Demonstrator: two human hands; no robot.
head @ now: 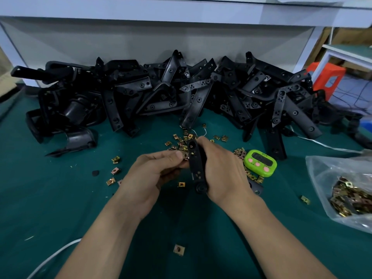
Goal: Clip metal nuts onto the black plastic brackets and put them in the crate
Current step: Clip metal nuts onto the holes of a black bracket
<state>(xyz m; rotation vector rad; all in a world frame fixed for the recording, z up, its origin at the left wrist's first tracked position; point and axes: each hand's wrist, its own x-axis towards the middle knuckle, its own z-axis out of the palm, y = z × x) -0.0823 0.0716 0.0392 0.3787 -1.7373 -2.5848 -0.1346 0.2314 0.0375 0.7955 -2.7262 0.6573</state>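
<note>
My right hand (pixel 221 170) grips a long black plastic bracket (pixel 196 168) and holds it upright above the green mat, its round end toward me. My left hand (pixel 155 170) pinches a brass-coloured metal nut (pixel 185 156) against the bracket's left edge near its upper end. Loose metal nuts (pixel 181 140) lie scattered on the mat just beyond my hands. A big heap of black brackets (pixel 171 93) runs across the back of the table. No crate is in view.
A green timer with pink buttons (pixel 260 162) sits right of my hands. At the right edge lies a clear plastic bag of nuts (pixel 350 194). Single nuts lie at the left (pixel 115 170) and near me (pixel 179 249). A white cable (pixel 50 258) crosses the lower left.
</note>
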